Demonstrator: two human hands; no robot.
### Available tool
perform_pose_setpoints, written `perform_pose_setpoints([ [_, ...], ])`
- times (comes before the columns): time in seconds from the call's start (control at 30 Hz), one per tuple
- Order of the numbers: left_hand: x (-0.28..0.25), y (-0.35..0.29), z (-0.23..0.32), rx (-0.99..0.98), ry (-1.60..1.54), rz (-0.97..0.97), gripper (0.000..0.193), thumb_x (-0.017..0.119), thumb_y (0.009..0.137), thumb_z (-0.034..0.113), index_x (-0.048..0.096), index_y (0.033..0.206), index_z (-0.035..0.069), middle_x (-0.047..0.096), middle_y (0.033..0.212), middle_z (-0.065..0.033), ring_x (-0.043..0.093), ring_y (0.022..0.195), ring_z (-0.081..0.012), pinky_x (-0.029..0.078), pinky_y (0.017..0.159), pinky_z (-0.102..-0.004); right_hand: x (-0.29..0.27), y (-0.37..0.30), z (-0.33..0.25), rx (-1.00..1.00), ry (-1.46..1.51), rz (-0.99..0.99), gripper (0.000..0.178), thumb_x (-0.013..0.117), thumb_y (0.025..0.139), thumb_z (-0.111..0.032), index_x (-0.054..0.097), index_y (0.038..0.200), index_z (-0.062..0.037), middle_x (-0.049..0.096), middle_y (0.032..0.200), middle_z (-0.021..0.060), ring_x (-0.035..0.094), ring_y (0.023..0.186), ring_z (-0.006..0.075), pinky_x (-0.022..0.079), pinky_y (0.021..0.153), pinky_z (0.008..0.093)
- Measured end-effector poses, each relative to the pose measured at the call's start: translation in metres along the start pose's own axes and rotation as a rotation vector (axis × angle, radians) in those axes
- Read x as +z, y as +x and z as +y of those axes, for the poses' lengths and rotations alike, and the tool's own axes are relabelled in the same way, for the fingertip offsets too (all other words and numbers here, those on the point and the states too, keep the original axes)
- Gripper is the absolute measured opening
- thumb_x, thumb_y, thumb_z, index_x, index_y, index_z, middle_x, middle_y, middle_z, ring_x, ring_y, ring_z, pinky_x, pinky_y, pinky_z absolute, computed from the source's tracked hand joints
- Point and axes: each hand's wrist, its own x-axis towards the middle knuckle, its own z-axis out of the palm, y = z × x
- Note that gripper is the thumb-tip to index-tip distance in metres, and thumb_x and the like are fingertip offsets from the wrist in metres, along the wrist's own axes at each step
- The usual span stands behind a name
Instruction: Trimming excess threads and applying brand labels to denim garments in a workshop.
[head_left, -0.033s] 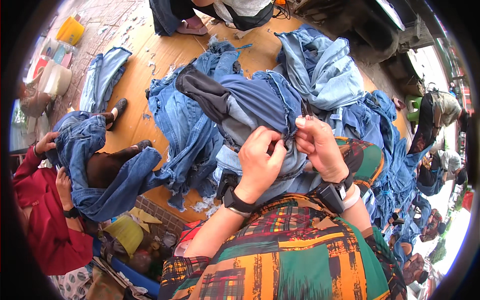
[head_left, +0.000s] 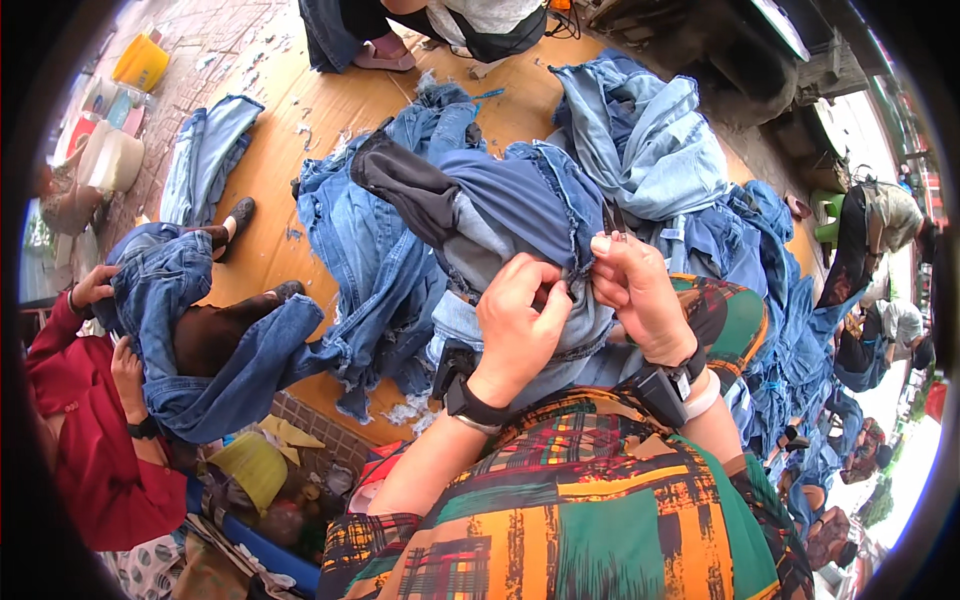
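A pair of jeans (head_left: 515, 205), partly turned out so that dark grey and blue cloth shows, lies bunched over my lap. My left hand (head_left: 520, 315) is closed on it, thumb and fingers pinching a frayed seam. Right beside it, my right hand (head_left: 640, 290) is closed too, holding small dark thread snips (head_left: 613, 214) whose two pointed blades stick up past the thumb. The right fingertips rest against the same seam. Most of the snips is hidden inside that hand, and the exact spot being pinched is covered by my fingers.
Heaps of blue jeans (head_left: 375, 230) lie on the cardboard sheet (head_left: 275, 130), with lighter denim (head_left: 650, 130) beyond my right hand. At the left, a person in a red sleeve (head_left: 90, 420) handles other jeans (head_left: 165, 290). A blue bin (head_left: 260, 560) stands at lower left.
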Motion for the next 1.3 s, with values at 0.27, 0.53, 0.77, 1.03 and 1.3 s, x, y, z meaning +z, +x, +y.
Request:
perform_pose_setpoints([
  [0.27, -0.003, 0.002, 0.004, -0.022, -0.110, -0.022, 0.007, 0.064, 0.072, 0.001, 0.057, 0.075, 0.001, 0.055, 0.070, -0.0073, 0.056, 0.059, -0.0187, 0.045, 0.056, -0.0301, -0.009, 0.002, 0.012, -0.056, -0.059, 0.127, 0.016, 0.065, 0.090, -0.017, 0.054, 0.080, -0.0104, 0.043, 0.062, -0.0068, 0.033, 0.044, 0.0031, 0.025, 0.043, 0.0214],
  [0.53, -0.013, -0.004, 0.004, 0.032, -0.064, -0.051, 0.010, 0.061, 0.069, -0.001, 0.052, 0.072, 0.001, 0.051, 0.068, -0.0092, 0.053, 0.057, -0.0227, 0.042, 0.054, -0.0329, -0.007, -0.004, 0.023, -0.015, -0.051, 0.094, 0.011, 0.063, 0.090, -0.012, 0.056, 0.082, -0.0081, 0.043, 0.061, -0.0074, 0.033, 0.045, 0.0024, 0.025, 0.042, 0.0203],
  [0.77, -0.015, -0.005, -0.001, 0.096, -0.043, -0.074, 0.012, 0.059, 0.065, -0.001, 0.050, 0.072, 0.002, 0.049, 0.068, -0.0111, 0.051, 0.060, -0.0286, 0.040, 0.055, -0.0361, -0.005, -0.006, 0.024, -0.026, -0.108, 0.079, 0.012, 0.063, 0.090, -0.012, 0.054, 0.082, -0.0081, 0.043, 0.062, -0.0072, 0.033, 0.047, 0.0027, 0.025, 0.044, 0.0208],
  [1.03, -0.014, -0.005, -0.002, 0.125, -0.026, -0.084, 0.012, 0.059, 0.065, -0.001, 0.049, 0.071, 0.002, 0.049, 0.068, -0.0116, 0.050, 0.060, -0.0296, 0.040, 0.055, -0.0364, -0.008, -0.007, 0.026, -0.025, -0.111, 0.063, 0.013, 0.063, 0.090, -0.013, 0.054, 0.083, -0.0081, 0.045, 0.063, -0.0065, 0.035, 0.049, 0.0029, 0.027, 0.045, 0.0206],
  [1.3, -0.015, -0.008, -0.001, 0.116, -0.025, -0.094, 0.012, 0.058, 0.065, -0.001, 0.049, 0.072, 0.001, 0.048, 0.068, -0.0122, 0.050, 0.061, -0.0298, 0.039, 0.056, -0.0368, -0.005, -0.021, 0.026, -0.062, -0.183, 0.005, 0.016, 0.065, 0.089, -0.016, 0.054, 0.082, -0.0073, 0.042, 0.067, -0.0096, 0.036, 0.058, 0.0004, 0.029, 0.051, 0.0206],
])
